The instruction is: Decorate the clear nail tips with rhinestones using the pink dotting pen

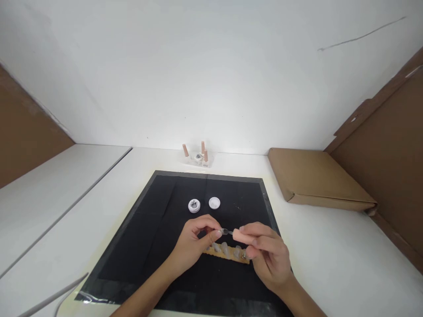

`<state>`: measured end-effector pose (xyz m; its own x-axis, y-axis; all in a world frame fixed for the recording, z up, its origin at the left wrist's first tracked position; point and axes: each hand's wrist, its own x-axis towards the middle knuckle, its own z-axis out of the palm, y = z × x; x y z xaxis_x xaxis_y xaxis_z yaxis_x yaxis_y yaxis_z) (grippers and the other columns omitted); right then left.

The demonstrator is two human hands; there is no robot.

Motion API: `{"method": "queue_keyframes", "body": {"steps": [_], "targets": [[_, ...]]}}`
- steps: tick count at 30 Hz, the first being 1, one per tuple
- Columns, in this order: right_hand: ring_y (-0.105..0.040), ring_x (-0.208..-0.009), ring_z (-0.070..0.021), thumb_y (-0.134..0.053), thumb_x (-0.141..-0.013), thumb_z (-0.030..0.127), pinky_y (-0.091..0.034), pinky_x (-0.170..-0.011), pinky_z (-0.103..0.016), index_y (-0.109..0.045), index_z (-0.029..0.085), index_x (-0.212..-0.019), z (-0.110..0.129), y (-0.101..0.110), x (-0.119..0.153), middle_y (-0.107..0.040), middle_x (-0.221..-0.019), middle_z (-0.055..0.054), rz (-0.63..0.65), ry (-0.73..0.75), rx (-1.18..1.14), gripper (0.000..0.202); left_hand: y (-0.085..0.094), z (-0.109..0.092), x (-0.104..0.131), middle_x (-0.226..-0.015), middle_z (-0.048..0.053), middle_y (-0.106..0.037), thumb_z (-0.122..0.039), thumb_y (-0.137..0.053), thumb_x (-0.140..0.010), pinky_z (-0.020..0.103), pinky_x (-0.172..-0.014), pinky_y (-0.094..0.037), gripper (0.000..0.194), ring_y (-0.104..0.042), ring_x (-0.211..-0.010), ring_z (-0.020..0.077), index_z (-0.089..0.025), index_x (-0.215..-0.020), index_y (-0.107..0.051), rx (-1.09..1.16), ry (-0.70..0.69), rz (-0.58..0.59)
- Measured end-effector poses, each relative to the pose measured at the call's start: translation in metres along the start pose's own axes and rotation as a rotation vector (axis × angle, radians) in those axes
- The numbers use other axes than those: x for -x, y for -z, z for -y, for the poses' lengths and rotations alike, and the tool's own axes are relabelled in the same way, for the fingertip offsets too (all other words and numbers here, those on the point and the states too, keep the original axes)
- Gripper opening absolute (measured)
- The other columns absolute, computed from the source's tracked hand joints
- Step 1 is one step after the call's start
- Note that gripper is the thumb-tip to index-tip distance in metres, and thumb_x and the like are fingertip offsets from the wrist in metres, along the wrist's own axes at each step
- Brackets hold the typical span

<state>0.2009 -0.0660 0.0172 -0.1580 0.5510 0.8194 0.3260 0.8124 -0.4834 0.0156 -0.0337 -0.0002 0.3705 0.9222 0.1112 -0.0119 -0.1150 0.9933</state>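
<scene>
Between thumb and fingertips, my left hand pinches a small clear nail tip. My right hand grips the pink handle of a small brush, whose thin end meets the clear tip. Below the hands lies a yellowish strip bearing several translucent nail-shaped pieces; my left fingers and right hand cover parts of its ends. Beyond the hands on the black mat sit an open white jar with dark grey contents and a round white lid.
A clear holder with pink-capped bottles stands by the white wall. At the right lies a flat cardboard box, with a brown cardboard panel beyond it. Another brown panel rises at the left.
</scene>
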Motion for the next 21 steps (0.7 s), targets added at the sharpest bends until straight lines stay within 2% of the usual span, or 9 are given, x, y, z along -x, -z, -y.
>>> {"method": "queue_keyframes", "body": {"steps": [3,7,12,17,21], "targets": [[-0.063,-0.067,-0.0139,-0.045,-0.093,0.021,-0.053,-0.057,-0.026,-0.053,0.021,-0.086,0.0016,-0.0002,-0.0036,-0.065,-0.083,-0.005,0.084,0.05,0.055,0.011,-0.0002,0.0002,0.0005,-0.07,0.003,-0.058,-0.031,-0.067,-0.076,0.024,-0.058,-0.04,0.019,-0.052,-0.062,0.0121,-0.013,-0.069,-0.068,0.04,0.019,0.006],[-0.059,-0.061,-0.0129,-0.043,-0.092,0.015,-0.05,-0.053,-0.025,-0.051,0.02,-0.093,-0.0008,0.0004,-0.0046,-0.065,-0.081,-0.006,0.086,0.108,0.117,0.009,-0.0006,0.0011,0.0012,-0.07,0.002,-0.057,-0.03,-0.069,-0.074,0.023,-0.057,-0.04,0.017,-0.051,-0.061,0.0109,-0.014,-0.068,-0.068,0.118,0.039,-0.019],[-0.058,-0.058,-0.013,-0.044,-0.088,0.01,-0.047,-0.05,-0.025,-0.054,0.016,-0.09,-0.0016,0.0026,-0.0056,-0.065,-0.076,-0.006,0.112,0.157,0.223,0.012,-0.0013,0.0001,0.0016,-0.068,0.001,-0.059,-0.03,-0.071,-0.072,0.022,-0.057,-0.04,0.017,-0.051,-0.061,0.0102,-0.015,-0.067,-0.068,0.185,0.093,-0.048],[-0.059,-0.057,-0.0138,-0.041,-0.092,0.013,-0.049,-0.048,-0.025,-0.052,0.017,-0.076,0.0022,0.0022,-0.0075,-0.065,-0.071,-0.007,0.033,0.23,0.232,0.02,-0.0006,-0.0019,0.0008,-0.067,0.002,-0.062,-0.031,-0.072,-0.071,0.022,-0.06,-0.042,0.018,-0.053,-0.064,0.0113,-0.014,-0.066,-0.069,0.214,0.137,-0.069],[-0.059,-0.054,-0.0128,-0.047,-0.091,0.013,-0.051,-0.047,-0.024,-0.05,0.018,-0.074,0.0052,-0.0003,-0.0097,-0.067,-0.072,-0.008,0.009,0.271,0.231,0.018,-0.0016,-0.0031,0.0005,-0.066,0.002,-0.061,-0.032,-0.072,-0.07,0.022,-0.058,-0.041,0.019,-0.052,-0.061,0.0108,-0.014,-0.068,-0.069,0.194,0.176,-0.03]]}}
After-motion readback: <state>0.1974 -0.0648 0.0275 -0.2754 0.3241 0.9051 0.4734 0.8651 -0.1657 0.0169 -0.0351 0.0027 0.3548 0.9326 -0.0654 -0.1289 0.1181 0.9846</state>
